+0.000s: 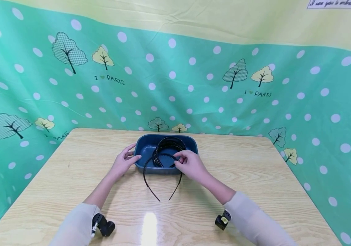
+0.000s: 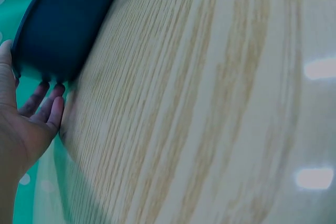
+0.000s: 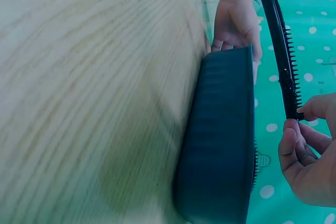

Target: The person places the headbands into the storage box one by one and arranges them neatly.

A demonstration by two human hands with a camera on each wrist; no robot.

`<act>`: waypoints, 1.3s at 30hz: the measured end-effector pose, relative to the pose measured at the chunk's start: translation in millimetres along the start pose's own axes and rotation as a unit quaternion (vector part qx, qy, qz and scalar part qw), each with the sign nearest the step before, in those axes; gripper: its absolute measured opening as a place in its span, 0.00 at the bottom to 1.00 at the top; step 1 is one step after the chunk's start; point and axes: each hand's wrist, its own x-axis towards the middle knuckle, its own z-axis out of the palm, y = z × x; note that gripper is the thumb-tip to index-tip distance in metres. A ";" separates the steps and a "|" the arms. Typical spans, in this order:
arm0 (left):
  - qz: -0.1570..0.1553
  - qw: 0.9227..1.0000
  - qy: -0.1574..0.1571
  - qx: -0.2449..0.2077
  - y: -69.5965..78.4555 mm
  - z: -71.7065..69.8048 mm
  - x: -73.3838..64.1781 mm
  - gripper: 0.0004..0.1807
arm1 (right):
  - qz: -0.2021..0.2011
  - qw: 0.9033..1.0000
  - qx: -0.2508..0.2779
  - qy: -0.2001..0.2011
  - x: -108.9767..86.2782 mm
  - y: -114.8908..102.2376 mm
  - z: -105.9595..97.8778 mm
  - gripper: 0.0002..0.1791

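Note:
A dark blue plastic bin [image 1: 158,171] stands on the table with several black headbands [image 1: 156,160] bundled inside. My left hand [image 1: 122,164] holds the bin's left end, thumb over the rim and fingers against the outer wall. Between thumb and fingertips, my right hand [image 1: 193,167] pinches one black headband [image 3: 286,72] by its curved top. That headband has small teeth along its inner side. Its two ends point down in front of the bin in the head view. In the right wrist view it is raised above the rim.
The light wood-grain table [image 1: 249,177] reaches back to a green dotted cloth [image 1: 169,85] with printed trees. Black wrist cameras sit at both sleeves. Bright light reflects off the tabletop near its front.

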 end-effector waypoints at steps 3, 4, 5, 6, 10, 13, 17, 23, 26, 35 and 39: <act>-0.001 1.000 -0.004 -0.001 3.7 0.3 -1.8 0.36 | 0.007 1.000 0.007 0.008 3.0 1.7 -3.4 0.09; 0.000 1.000 -0.003 -0.002 3.2 0.4 -1.7 0.36 | 0.008 1.000 0.009 0.010 3.8 1.7 -4.9 0.09; 0.000 1.000 -0.003 -0.002 2.8 0.5 -1.7 0.36 | 0.010 1.000 0.012 0.011 4.9 2.4 -6.1 0.09; 0.001 1.000 -0.004 -0.001 2.5 0.2 -1.5 0.36 | 0.011 1.000 0.014 0.013 5.9 3.0 -7.4 0.10; 0.001 1.000 -0.001 -0.003 -2.3 -0.2 1.2 0.36 | 0.016 0.999 0.021 0.018 9.2 4.6 -11.7 0.10; -0.003 1.000 -0.002 -0.005 -2.2 -0.4 1.4 0.36 | 0.023 0.999 0.021 0.019 11.0 6.7 -13.3 0.11; -0.006 1.000 -0.004 -0.003 -1.8 -0.2 1.0 0.37 | 0.030 0.999 0.018 0.020 12.6 8.1 -15.5 0.12; -0.007 1.000 -0.005 -0.002 -1.0 0.1 1.1 0.37 | 0.037 0.999 0.014 0.028 16.1 10.4 -20.3 0.13; -0.007 1.000 -0.005 -0.003 -1.3 0.2 1.9 0.37 | 0.041 0.998 0.015 0.035 19.0 12.1 -22.8 0.13; -0.007 1.000 -0.004 -0.003 -1.3 0.0 2.1 0.36 | 0.058 0.997 0.040 0.040 26.3 17.9 -27.6 0.14; -0.005 1.000 -0.004 -0.003 -2.3 0.2 2.6 0.37 | 0.065 0.996 0.048 0.043 27.1 19.4 -28.1 0.13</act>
